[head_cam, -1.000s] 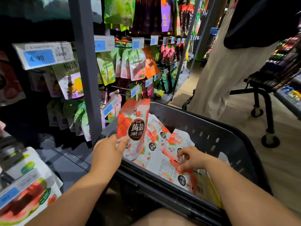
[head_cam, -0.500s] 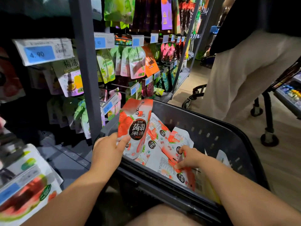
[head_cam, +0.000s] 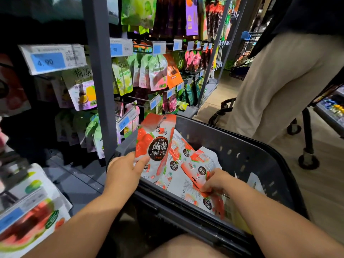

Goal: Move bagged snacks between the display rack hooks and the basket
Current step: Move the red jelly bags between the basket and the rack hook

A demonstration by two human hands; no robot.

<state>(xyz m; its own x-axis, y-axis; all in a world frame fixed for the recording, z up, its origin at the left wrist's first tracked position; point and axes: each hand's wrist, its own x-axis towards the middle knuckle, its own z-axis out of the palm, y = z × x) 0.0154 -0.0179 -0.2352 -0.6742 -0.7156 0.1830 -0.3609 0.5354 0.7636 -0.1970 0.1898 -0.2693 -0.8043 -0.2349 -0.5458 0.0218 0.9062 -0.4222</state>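
While your left hand (head_cam: 122, 172) grips one strawberry jelly pouch (head_cam: 156, 146) upright over the near-left corner of the basket (head_cam: 242, 144), thumb across its front and fingers behind, your right hand (head_cam: 216, 181) is down inside the basket. Its fingers are curled, pinching the edge of a second pouch (head_cam: 195, 169) on top of the pile. The head view is the only one you have, and it shows the remaining pouches lying flat and overlapping on the basket floor.

In the same view the display rack stands just to your left. A bare hook (head_cam: 137, 99) juts out beside the grey post (head_cam: 101, 81), above and left of the pouch you hold. Another person (head_cam: 279, 81) stands beyond the basket's far rim.

My reading is that you are gathering pouches out of the basket to hang them, one already in hand and the next being picked. Lift the second clear without dragging its neighbours, which overlap it. Then square the tops together so the hang holes line up before you reach for the hook. The slick film may slip in a light pinch.
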